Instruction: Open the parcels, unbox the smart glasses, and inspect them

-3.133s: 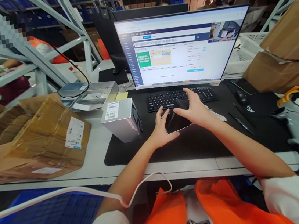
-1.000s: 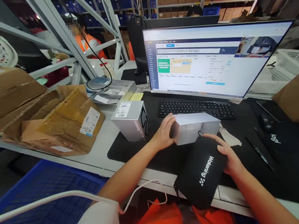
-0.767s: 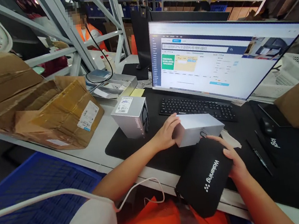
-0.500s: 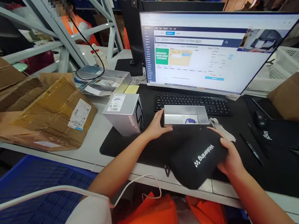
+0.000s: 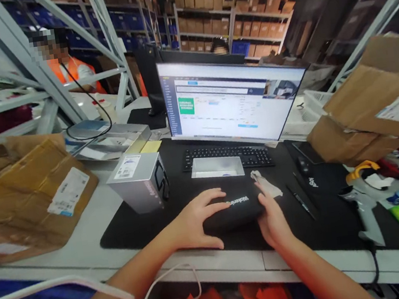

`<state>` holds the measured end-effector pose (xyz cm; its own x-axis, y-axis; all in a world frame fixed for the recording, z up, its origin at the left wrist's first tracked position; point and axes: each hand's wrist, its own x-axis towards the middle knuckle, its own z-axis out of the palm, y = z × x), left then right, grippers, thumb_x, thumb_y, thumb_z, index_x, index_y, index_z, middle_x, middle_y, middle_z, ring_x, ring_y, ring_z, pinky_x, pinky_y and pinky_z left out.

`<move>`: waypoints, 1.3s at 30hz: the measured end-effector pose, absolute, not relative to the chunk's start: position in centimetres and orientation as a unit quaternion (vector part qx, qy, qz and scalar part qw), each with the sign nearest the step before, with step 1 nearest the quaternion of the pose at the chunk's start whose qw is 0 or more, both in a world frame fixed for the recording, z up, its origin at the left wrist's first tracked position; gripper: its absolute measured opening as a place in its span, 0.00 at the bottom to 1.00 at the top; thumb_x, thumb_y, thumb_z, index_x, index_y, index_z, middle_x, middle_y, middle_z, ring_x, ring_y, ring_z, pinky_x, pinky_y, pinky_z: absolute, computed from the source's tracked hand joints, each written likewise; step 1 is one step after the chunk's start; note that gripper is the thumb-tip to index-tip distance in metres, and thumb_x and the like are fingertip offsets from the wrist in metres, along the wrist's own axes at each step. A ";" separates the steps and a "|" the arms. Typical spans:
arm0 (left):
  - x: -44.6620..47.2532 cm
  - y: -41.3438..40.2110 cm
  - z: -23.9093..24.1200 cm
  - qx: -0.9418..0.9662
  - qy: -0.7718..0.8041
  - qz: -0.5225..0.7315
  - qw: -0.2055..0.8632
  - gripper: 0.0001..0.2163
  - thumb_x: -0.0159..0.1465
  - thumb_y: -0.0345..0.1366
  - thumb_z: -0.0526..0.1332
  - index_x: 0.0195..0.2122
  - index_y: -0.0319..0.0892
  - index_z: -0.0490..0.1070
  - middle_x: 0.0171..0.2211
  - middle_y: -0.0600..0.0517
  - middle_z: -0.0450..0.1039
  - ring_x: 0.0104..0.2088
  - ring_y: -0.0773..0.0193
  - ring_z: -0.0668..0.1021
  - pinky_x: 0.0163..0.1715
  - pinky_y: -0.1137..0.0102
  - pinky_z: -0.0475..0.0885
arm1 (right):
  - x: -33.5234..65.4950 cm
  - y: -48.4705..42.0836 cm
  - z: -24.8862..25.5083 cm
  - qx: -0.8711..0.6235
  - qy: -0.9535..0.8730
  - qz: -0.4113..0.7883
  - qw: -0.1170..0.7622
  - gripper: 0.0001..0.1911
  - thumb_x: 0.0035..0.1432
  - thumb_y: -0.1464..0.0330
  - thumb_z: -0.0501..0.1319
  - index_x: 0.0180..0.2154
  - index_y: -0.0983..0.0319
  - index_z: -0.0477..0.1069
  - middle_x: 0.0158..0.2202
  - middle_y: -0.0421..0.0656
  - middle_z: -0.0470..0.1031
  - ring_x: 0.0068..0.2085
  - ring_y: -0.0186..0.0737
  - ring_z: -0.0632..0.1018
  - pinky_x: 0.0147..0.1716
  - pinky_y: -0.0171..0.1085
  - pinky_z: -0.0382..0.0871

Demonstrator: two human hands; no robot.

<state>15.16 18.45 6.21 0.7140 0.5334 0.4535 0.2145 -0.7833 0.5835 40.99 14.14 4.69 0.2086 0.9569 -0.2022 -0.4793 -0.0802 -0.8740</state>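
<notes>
A black zip case [image 5: 236, 216] with white "Wakening" lettering is low over the black desk mat, its lettered side facing up and away. My right hand [image 5: 274, 220] grips its right end. Spread around the left end is my left hand [image 5: 195, 222], fingertips over part of the lettering and thumb apart on the near side. Just beyond the case lies an open silver box tray [image 5: 217, 167], with a bit of printed label inside. A closed silver carton [image 5: 139, 182] with a white label on top stands left of my hands. A crumpled white wrapper [image 5: 267, 184] lies beyond my right hand.
A keyboard [image 5: 228, 157] and monitor [image 5: 231, 108] stand behind the tray. Brown cartons are at left [image 5: 32, 202] and right [image 5: 374, 100]. A pen [image 5: 301, 202], mouse [image 5: 303, 165] and barcode scanner [image 5: 368, 217] lie to the right. A white cable [image 5: 127, 298] crosses my left forearm.
My left hand has left the silver tray and come to the black case's left end. The case has turned and sits lower toward the mat. My view has tilted up.
</notes>
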 end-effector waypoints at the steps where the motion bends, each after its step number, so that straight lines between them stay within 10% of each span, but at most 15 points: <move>1: 15.3 18.7 5.9 0.886 0.246 0.282 0.274 0.35 0.58 0.59 0.69 0.63 0.47 0.70 0.65 0.38 0.66 0.64 0.42 0.71 0.63 0.49 0.68 | 41.0 13.9 4.4 -0.469 -0.254 0.590 0.605 0.34 0.55 0.53 0.69 0.61 0.53 0.70 0.59 0.46 0.77 0.62 0.53 0.74 0.58 0.51 0.71; 4: 15.5 20.7 4.4 0.846 0.303 0.260 0.354 0.26 0.63 0.52 0.67 0.59 0.45 0.75 0.60 0.41 0.71 0.59 0.49 0.76 0.62 0.54 0.70 | 42.0 13.8 3.1 -0.511 -0.301 0.627 0.505 0.33 0.63 0.47 0.58 0.64 0.56 0.67 0.57 0.50 0.77 0.54 0.52 0.79 0.48 0.48 0.75; 9: 14.7 23.4 2.8 0.810 0.331 0.260 0.408 0.19 0.66 0.47 0.64 0.54 0.44 0.78 0.53 0.46 0.79 0.55 0.53 0.79 0.60 0.58 0.71 | 45.4 15.7 2.0 -0.617 -0.630 0.430 0.192 0.24 0.65 0.67 0.50 0.57 0.65 0.72 0.41 0.50 0.81 0.37 0.43 0.80 0.40 0.41 0.72; 14: 16.8 22.4 4.5 0.866 0.405 0.224 0.191 0.16 0.71 0.37 0.55 0.55 0.45 0.77 0.54 0.46 0.79 0.55 0.53 0.79 0.58 0.56 0.71 | 46.4 18.6 2.3 -0.620 -0.713 0.311 0.107 0.12 0.60 0.73 0.56 0.42 0.65 0.76 0.41 0.52 0.79 0.42 0.47 0.78 0.44 0.41 0.66; 18: 19.9 21.1 6.0 0.927 0.337 0.146 0.078 0.22 0.71 0.49 0.57 0.62 0.47 0.71 0.62 0.42 0.72 0.61 0.47 0.74 0.58 0.53 0.67 | 46.1 19.9 2.8 -0.595 -0.752 0.279 0.043 0.08 0.60 0.74 0.56 0.30 0.64 0.72 0.36 0.51 0.77 0.37 0.45 0.76 0.40 0.40 0.64; 30: 21.0 21.3 5.9 0.916 0.361 0.095 0.148 0.37 0.65 0.60 0.61 0.70 0.47 0.60 0.66 0.40 0.66 0.62 0.42 0.70 0.59 0.53 0.60 | 47.7 20.4 9.3 -0.485 -0.775 0.398 0.073 0.25 0.66 0.51 0.56 0.22 0.58 0.66 0.22 0.40 0.69 0.25 0.39 0.68 0.29 0.39 0.64; 39: 21.2 21.6 5.6 0.899 0.367 0.147 0.187 0.19 0.65 0.54 0.63 0.49 0.48 0.79 0.51 0.47 0.78 0.50 0.50 0.75 0.50 0.57 0.63 | 37.9 18.0 10.8 -0.479 -0.828 0.240 0.167 0.14 0.71 0.62 0.54 0.32 0.59 0.68 0.37 0.45 0.76 0.38 0.41 0.75 0.38 0.40 0.66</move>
<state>21.17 21.63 5.58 0.6871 0.7153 0.1275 0.6054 -0.6607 0.4437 37.91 17.99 10.84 -0.4847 0.8734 0.0475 0.7131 0.4259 -0.5569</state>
